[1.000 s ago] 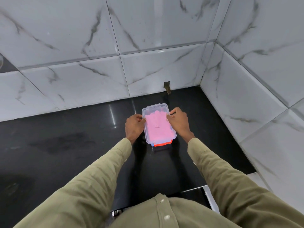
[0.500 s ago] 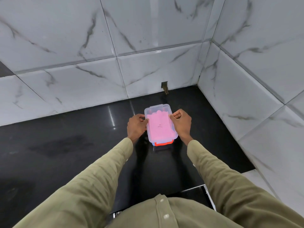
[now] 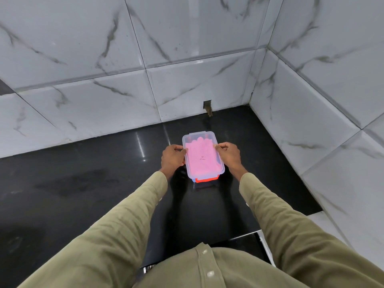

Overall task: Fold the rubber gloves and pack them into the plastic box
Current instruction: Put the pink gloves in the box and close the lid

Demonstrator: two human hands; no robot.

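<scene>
A clear plastic box [image 3: 221, 170] sits on the black counter [image 3: 83, 183], its translucent lid on top. Folded pink rubber gloves [image 3: 202, 157] show through the lid and fill the box. A red-orange part and a blue part stick out under the box's near end. My left hand [image 3: 172, 157] grips the box's left long side, thumb on the lid's edge. My right hand [image 3: 228, 154] grips the right long side the same way.
Marble-patterned tiled walls [image 3: 187, 80] close the counter at the back and on the right, forming a corner. A small dark notch [image 3: 207, 108] sits in the back wall just beyond the box. A metal edge [image 3: 264, 244] shows at the counter's near right.
The box and both hands stay in the same place on the counter. The camera has shifted slightly; the grip on both sides looks unchanged.
</scene>
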